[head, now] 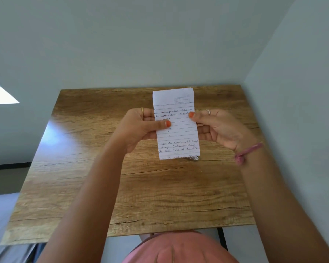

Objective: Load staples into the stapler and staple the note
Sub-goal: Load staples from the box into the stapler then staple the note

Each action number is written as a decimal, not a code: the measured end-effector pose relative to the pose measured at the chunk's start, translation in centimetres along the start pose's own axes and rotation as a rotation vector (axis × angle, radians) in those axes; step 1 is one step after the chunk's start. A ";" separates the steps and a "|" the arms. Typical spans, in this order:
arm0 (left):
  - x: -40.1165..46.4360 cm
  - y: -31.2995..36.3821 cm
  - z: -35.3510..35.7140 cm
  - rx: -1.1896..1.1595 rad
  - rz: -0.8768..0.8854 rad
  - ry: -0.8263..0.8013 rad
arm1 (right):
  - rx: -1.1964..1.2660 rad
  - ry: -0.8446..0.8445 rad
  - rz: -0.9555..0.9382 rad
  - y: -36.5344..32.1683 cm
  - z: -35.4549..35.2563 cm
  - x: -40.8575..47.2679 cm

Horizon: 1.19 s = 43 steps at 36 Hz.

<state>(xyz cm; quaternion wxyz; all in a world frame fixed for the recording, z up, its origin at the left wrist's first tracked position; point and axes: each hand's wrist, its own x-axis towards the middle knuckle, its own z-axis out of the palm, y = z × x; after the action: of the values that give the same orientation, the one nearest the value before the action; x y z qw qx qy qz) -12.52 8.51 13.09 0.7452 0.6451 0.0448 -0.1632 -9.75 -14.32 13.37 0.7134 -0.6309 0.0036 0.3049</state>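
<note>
A folded, lined note with handwriting is held upright above the wooden table. My left hand pinches its left edge, thumb on the front and fingers behind. My right hand pinches the right edge the same way. Just below the note's lower edge, a small silver metal piece peeks out on the table; most of it is hidden by the paper, so I cannot tell what it is. The stapler itself is not visible.
The table stands in a corner, with pale walls behind it and on its right side. A black table leg shows at the near right. A grey surface lies low to the left of the table.
</note>
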 end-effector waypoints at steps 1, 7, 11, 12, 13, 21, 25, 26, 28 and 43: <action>0.0 0.0 0.0 0.005 0.004 0.008 | -0.016 -0.012 0.002 0.0 -0.1 -0.1; -0.1 0.2 0.0 -0.029 0.011 -0.012 | -0.060 -0.015 -0.015 0.4 -0.3 -0.3; -0.4 0.2 0.3 0.007 -0.011 -0.060 | -0.035 0.018 -0.033 0.4 -0.3 -0.2; -0.5 0.2 0.3 0.006 -0.010 -0.058 | -0.035 0.014 -0.038 0.4 -0.2 -0.2; -0.5 0.2 0.2 0.000 -0.006 -0.055 | -0.032 0.008 -0.041 0.5 -0.2 -0.2; -0.5 0.4 -0.2 0.007 -0.051 -0.100 | 0.050 -0.055 -0.074 1.0 0.1 0.1; -0.4 0.5 -0.6 -0.007 -0.069 -0.143 | 0.072 -0.081 -0.110 1.4 0.2 0.2; -0.5 0.6 -0.8 -0.025 -0.070 -0.167 | 0.085 -0.082 -0.123 1.5 0.2 0.2; -0.5 0.6 -1.1 -0.061 -0.062 -0.217 | 0.086 -0.088 -0.160 1.5 0.2 0.2; 0.1 0.0 -1.4 -0.014 -0.041 -0.317 | -0.167 -0.110 -0.450 1.4 -0.1 0.4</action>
<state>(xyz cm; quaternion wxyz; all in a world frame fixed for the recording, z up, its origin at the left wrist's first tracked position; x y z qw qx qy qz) -12.23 9.87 12.79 0.7438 0.6051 -0.0592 -0.2777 -10.00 -14.25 11.96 0.7077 -0.6552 -0.2011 0.1713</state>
